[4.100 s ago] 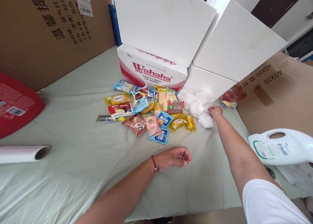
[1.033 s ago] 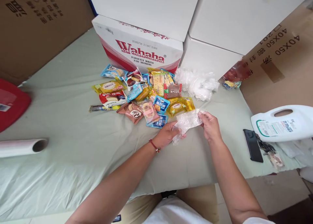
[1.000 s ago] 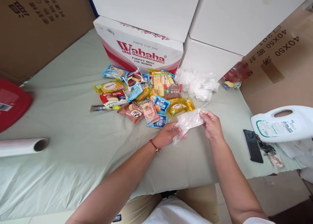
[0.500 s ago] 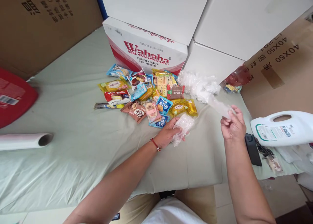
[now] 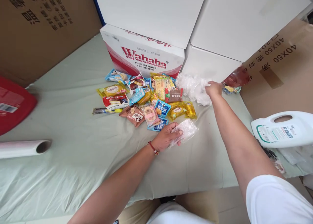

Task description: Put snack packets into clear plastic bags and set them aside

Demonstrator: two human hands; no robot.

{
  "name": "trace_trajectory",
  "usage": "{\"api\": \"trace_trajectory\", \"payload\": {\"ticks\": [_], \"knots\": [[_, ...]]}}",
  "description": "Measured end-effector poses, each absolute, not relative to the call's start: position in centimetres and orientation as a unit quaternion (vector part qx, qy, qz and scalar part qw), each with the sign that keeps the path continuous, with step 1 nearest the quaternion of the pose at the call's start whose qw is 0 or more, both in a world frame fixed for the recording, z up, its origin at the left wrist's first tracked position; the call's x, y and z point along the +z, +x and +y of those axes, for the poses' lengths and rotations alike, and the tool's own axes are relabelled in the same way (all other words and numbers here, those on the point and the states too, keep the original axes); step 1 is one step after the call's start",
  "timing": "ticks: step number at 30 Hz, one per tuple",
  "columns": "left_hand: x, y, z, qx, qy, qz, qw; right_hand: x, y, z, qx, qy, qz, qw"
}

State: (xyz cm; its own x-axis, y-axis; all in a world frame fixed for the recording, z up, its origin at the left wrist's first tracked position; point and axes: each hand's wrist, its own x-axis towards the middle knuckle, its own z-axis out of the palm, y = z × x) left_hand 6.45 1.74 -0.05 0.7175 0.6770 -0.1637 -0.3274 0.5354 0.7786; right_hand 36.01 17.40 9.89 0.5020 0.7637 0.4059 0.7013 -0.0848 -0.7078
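My left hand (image 5: 168, 136) is closed on a folded clear plastic bag (image 5: 187, 130), thumb on top, just in front of the snack pile. Farther out, my right hand (image 5: 214, 88) has its fingers pinched at the right edge of a crumpled heap of clear plastic bags (image 5: 193, 87). Its fingertips are partly hidden against the plastic. Left of that heap lie many wrapped snacks, among them a brown packet (image 5: 133, 115), a blue packet (image 5: 162, 108), a yellow packet (image 5: 176, 111) and a red-and-white packet (image 5: 115, 101).
A Wahaha water carton (image 5: 144, 56) stands behind the snacks, below large white boxes (image 5: 151, 12). At right are a white detergent bottle (image 5: 281, 129) and a cardboard box (image 5: 278, 77). A white roll (image 5: 22, 149) and a red container (image 5: 14, 103) lie at left on the green sheet (image 5: 80, 171).
My right hand has moved forward and left, from above the phone to the heap of plastic, taking the clear strip back with it. My left hand keeps hold of the folded bag.
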Motion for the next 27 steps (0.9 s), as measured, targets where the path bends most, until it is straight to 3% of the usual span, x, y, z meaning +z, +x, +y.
{"api": "trace_trajectory", "payload": {"ticks": [5, 7, 9, 12, 16, 19, 23, 27], "knots": [[0.4, 6.5, 1.8, 0.297, 0.368, 0.228, 0.851, 10.8, 33.6, 8.5, -0.018, -0.715, -0.548, 0.434], [0.5, 6.4, 1.9, 0.299, 0.355, 0.23, 0.855, 10.4, 32.3, 3.5, 0.04, -0.683, -0.603, 0.41], [0.6, 6.3, 1.9, 0.29, 0.352, 0.23, 0.86, 9.4, 31.0, -1.0, 0.175, -0.582, -0.712, 0.353], [0.7, 6.1, 2.0, 0.278, 0.363, 0.225, 0.86, 7.9, 29.4, -4.9, 0.257, -0.515, -0.765, 0.288], [1.0, 5.9, 2.0, 0.265, 0.389, 0.221, 0.855, 6.8, 28.0, -6.3, 0.302, -0.507, -0.726, 0.352], [1.1, 5.8, 2.0, 0.262, 0.399, 0.209, 0.853, 6.4, 27.0, -6.6, 0.261, -0.524, -0.716, 0.381], [1.3, 5.9, 1.9, 0.267, 0.408, 0.208, 0.848, 5.9, 25.6, -6.7, 0.156, -0.555, -0.765, 0.288], [1.3, 5.8, 1.9, 0.275, 0.384, 0.213, 0.855, 5.3, 24.9, -6.9, 0.146, -0.563, -0.76, 0.29]]}}
